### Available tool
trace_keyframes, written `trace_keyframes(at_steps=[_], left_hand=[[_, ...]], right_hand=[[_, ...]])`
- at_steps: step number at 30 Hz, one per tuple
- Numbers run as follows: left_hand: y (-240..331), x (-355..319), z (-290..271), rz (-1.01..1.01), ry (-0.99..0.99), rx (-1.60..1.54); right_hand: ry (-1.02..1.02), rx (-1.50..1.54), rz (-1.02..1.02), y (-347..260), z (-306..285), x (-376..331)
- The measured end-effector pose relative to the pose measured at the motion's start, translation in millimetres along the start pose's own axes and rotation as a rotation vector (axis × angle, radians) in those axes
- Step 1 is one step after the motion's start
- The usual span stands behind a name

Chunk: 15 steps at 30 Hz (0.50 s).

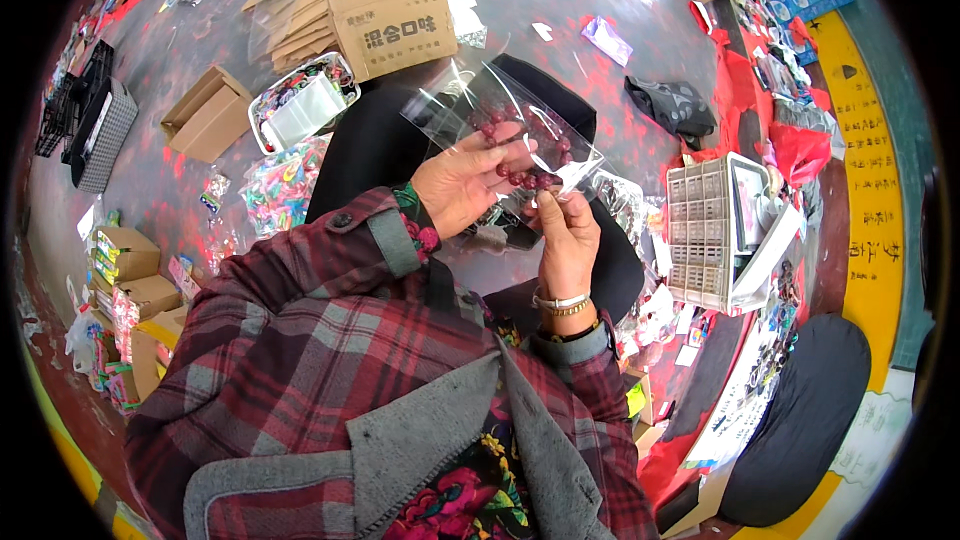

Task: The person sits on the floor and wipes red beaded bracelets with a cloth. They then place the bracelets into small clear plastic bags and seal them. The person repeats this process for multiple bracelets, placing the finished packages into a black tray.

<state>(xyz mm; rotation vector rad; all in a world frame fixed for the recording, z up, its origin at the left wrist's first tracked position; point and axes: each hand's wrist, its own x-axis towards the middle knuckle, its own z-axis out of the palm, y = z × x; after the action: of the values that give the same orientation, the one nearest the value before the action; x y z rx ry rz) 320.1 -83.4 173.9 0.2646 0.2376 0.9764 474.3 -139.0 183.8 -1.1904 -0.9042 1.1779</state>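
Above my lap, both hands are at a clear plastic bag point(463, 98). A ring of dark red round beads, a beaded bracelet point(516, 179), shows through the plastic. My left hand point(460, 187) has its thumb and fingers closed on the bag's left part, at the beads. Whether those fingers are inside the bag or behind it I cannot tell. On the near right side my right hand point(568, 238) pinches the bag's lower edge between thumb and fingers, just below the beads. Glare on the plastic hides part of the ring.
Beyond my knees stand a printed cardboard box point(392, 25), an open carton point(207, 114) and a white basket point(262, 105) of small colourful items. Packaged goods point(284, 185) lie left. A beige plastic crate point(695, 235) and a black bag point(672, 106) are on the right.
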Motion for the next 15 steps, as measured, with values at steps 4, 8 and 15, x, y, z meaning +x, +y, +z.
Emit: trace_keyframes(at_steps=[4,8,15], left_hand=[[-2,-2,-15,-0.195,-0.056,-0.013],[-15,-18,-20,-0.639,0.109,0.368],[-26,-17,-56,-0.775,0.159,0.468]], right_hand=[[-0.063,-0.328,-0.19,-13,-13,8],[-0.143,-0.959,-0.372,-45,-29,27],[-0.261,-1.5,-0.307,-44,-45,47]])
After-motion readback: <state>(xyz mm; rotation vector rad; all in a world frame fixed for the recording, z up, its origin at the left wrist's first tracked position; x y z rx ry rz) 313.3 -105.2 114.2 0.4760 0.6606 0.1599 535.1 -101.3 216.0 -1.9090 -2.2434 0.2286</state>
